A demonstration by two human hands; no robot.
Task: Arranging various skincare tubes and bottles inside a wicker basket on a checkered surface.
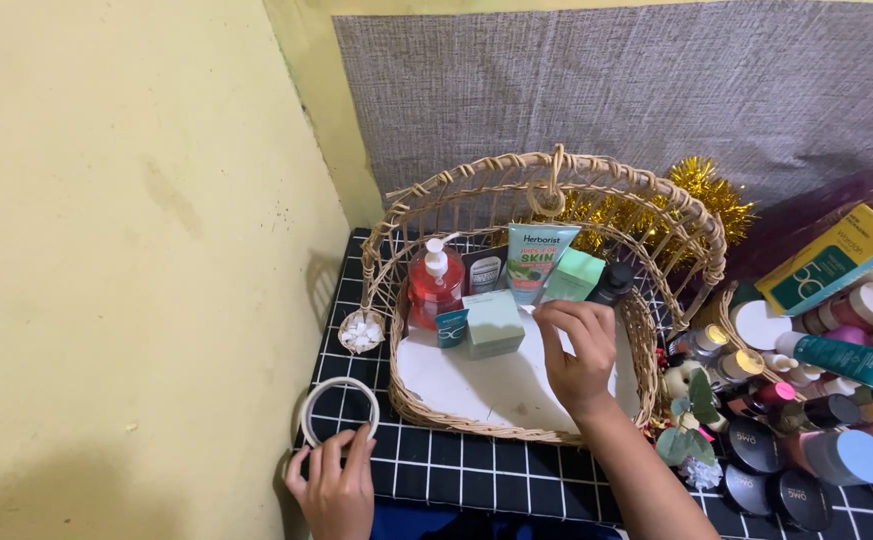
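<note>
Wicker basket (pixel 517 425) sits on the black grid-patterned table (pixel 517 480), against the grey backdrop. Inside it, at the back: red pump bottle (pixel 436 285), mint-green box (pixel 494 322), white-and-teal tube (pixel 537 258). Right hand (pixel 577 360) is inside the basket, fingers curled closed near the mint-green box; whether they pinch anything cannot be told. Left hand (pixel 337 485), outside the basket's left corner, grips a tape roll (pixel 340 408). Advice: seat items upright, labels forward, moving one at a time.

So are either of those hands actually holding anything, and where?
The left hand pinches the near rim of a tape roll. The right hand reaches into the wicker basket; whether it grips anything cannot be told.
</note>
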